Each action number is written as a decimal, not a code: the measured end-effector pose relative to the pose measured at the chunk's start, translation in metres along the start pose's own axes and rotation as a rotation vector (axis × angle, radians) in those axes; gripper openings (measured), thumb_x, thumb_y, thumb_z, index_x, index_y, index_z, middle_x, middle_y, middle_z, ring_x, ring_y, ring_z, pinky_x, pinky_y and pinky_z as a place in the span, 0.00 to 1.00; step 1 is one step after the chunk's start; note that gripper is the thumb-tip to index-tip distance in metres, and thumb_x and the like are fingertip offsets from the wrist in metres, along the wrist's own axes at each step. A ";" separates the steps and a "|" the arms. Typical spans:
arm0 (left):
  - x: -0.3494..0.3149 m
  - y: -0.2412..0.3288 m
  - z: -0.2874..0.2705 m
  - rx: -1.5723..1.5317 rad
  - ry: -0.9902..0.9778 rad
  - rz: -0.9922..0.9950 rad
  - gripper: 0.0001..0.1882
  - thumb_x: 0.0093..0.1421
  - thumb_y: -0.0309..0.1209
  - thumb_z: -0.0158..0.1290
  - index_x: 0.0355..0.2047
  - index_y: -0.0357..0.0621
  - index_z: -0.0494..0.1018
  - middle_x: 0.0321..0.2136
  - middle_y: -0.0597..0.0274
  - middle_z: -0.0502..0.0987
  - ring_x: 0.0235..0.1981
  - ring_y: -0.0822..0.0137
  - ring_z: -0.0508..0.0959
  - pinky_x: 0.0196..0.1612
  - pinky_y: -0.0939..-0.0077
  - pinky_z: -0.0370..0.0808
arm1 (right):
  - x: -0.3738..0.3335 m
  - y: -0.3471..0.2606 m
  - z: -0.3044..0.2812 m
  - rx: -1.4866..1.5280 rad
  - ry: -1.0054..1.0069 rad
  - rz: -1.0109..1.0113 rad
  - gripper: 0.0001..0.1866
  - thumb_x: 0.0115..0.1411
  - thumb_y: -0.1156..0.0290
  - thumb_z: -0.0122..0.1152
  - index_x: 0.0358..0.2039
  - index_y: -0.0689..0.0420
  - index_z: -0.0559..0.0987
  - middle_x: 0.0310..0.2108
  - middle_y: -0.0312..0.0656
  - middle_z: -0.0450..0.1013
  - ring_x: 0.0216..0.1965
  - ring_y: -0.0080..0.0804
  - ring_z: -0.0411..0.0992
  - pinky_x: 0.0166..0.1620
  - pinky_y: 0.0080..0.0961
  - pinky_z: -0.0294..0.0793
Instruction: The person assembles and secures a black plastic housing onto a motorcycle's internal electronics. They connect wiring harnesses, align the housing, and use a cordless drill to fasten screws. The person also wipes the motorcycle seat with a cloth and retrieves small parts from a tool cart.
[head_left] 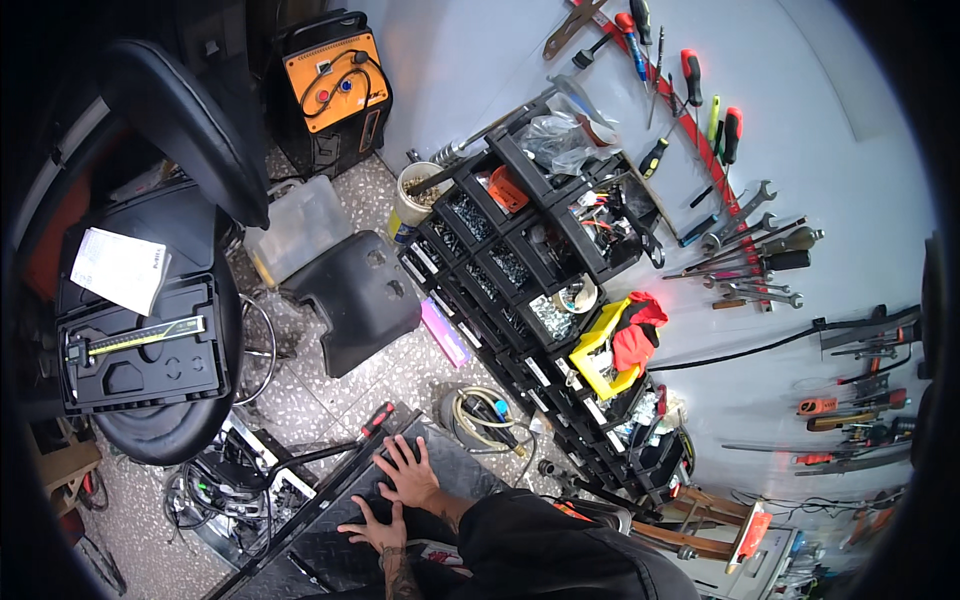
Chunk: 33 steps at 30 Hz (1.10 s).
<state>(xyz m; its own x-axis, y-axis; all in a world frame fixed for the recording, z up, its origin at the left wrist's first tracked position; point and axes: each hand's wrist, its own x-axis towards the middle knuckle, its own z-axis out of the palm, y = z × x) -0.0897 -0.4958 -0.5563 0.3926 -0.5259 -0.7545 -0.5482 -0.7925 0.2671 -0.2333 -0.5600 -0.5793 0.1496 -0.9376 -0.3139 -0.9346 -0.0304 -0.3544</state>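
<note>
Two hands [410,478] [380,534] spread wide, empty, over the surface [455,463]; a careless sweep could knock the red handle [377,419].

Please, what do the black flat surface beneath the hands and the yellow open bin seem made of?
Black flat surface: perhaps rubber or coated metal, dull with pale scuffs. Yellow open bin: probably plastic, with smooth, evenly coloured walls.

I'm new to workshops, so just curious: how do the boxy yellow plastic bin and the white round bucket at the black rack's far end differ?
The yellow bin has straight edges; the white bucket is round. Red fabric lies over the bin's rim; small brownish pieces sit inside the bucket. Both are open-topped.
</note>
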 end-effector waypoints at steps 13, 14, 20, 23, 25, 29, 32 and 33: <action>0.016 0.015 -0.047 0.165 -0.273 -0.063 0.62 0.54 0.60 0.75 0.82 0.86 0.47 0.74 0.06 0.26 0.72 0.02 0.47 0.73 0.36 0.66 | 0.030 0.052 -0.046 0.232 0.567 0.396 0.27 0.60 0.63 0.71 0.59 0.54 0.79 0.58 0.50 0.74 0.58 0.56 0.72 0.60 0.51 0.73; 0.018 0.014 -0.049 0.194 -0.285 -0.050 0.63 0.54 0.60 0.74 0.82 0.86 0.45 0.74 0.04 0.25 0.71 0.06 0.54 0.73 0.41 0.67 | 0.040 0.057 -0.044 0.240 0.584 0.432 0.27 0.61 0.61 0.69 0.60 0.54 0.79 0.55 0.49 0.75 0.56 0.56 0.73 0.59 0.51 0.74; 0.023 0.054 -0.120 -0.200 -0.251 0.271 0.19 0.73 0.35 0.65 0.56 0.33 0.82 0.46 0.56 0.88 0.47 0.69 0.84 0.55 0.74 0.79 | 0.056 0.055 -0.023 0.131 0.414 0.676 0.19 0.64 0.52 0.63 0.44 0.55 0.82 0.41 0.46 0.78 0.47 0.52 0.77 0.50 0.50 0.77; 0.012 0.157 -0.164 -0.156 -0.346 0.241 0.18 0.73 0.34 0.63 0.55 0.34 0.83 0.38 0.60 0.86 0.36 0.72 0.81 0.41 0.74 0.80 | 0.054 0.058 -0.027 0.131 0.515 0.619 0.18 0.62 0.55 0.66 0.44 0.56 0.81 0.40 0.47 0.77 0.43 0.52 0.77 0.48 0.50 0.78; -0.009 0.254 -0.183 0.005 -0.304 0.700 0.16 0.73 0.32 0.61 0.54 0.32 0.82 0.38 0.53 0.86 0.35 0.66 0.83 0.42 0.69 0.80 | 0.054 0.059 -0.034 0.148 0.526 0.599 0.18 0.61 0.55 0.66 0.43 0.56 0.82 0.40 0.46 0.77 0.44 0.52 0.77 0.49 0.49 0.77; -0.073 0.443 -0.210 0.257 -0.243 1.331 0.18 0.66 0.26 0.64 0.55 0.37 0.81 0.40 0.46 0.83 0.37 0.48 0.84 0.42 0.59 0.81 | 0.056 0.058 -0.043 0.157 0.518 0.605 0.19 0.61 0.52 0.65 0.42 0.55 0.81 0.41 0.45 0.78 0.45 0.52 0.77 0.48 0.49 0.76; -0.110 0.543 -0.206 0.231 -0.167 1.484 0.19 0.66 0.24 0.63 0.57 0.40 0.79 0.37 0.53 0.82 0.33 0.57 0.84 0.38 0.67 0.81 | 0.058 0.058 -0.044 0.149 0.512 0.609 0.18 0.61 0.53 0.65 0.41 0.54 0.81 0.40 0.44 0.77 0.44 0.52 0.76 0.47 0.50 0.75; -0.119 0.565 -0.202 0.193 -0.162 1.434 0.19 0.66 0.25 0.63 0.57 0.42 0.80 0.34 0.56 0.82 0.31 0.60 0.83 0.36 0.67 0.80 | 0.058 0.058 -0.045 0.165 0.542 0.606 0.17 0.60 0.53 0.66 0.41 0.53 0.80 0.39 0.44 0.76 0.43 0.51 0.76 0.46 0.50 0.75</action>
<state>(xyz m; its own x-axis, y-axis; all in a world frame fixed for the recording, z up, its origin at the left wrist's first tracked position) -0.2977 -0.9435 -0.1942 -0.6449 -0.7639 0.0239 -0.4838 0.4323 0.7609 -0.2936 -0.6313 -0.5786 -0.5805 -0.8133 -0.0392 -0.7373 0.5455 -0.3986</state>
